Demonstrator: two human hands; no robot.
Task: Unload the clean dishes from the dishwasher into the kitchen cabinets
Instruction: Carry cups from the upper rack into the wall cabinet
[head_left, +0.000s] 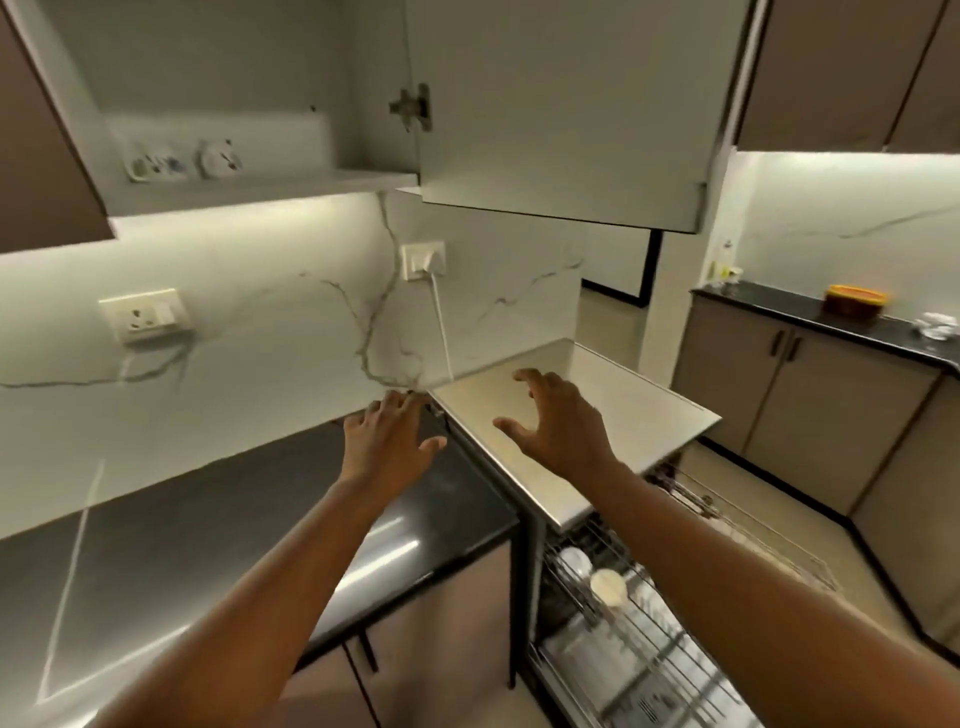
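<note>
A white wall socket (141, 315) sits on the marble backsplash at left; a second white socket (424, 260) with a white cord (442, 332) farther right. An orange-lidded container (854, 300) rests on the far right black counter (779, 304).

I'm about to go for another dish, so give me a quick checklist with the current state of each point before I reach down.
1. Left hand free: ok, fingers spread, holding nothing.
2. Right hand free: ok, open above the white counter.
3. Cabinet door open: ok.
4. Shelf has room: ok, cups sit only at the left.
5. Dishwasher rack pulled out: ok.
6. Dishes left to unload: ok, a bowl shows in the rack.
</note>
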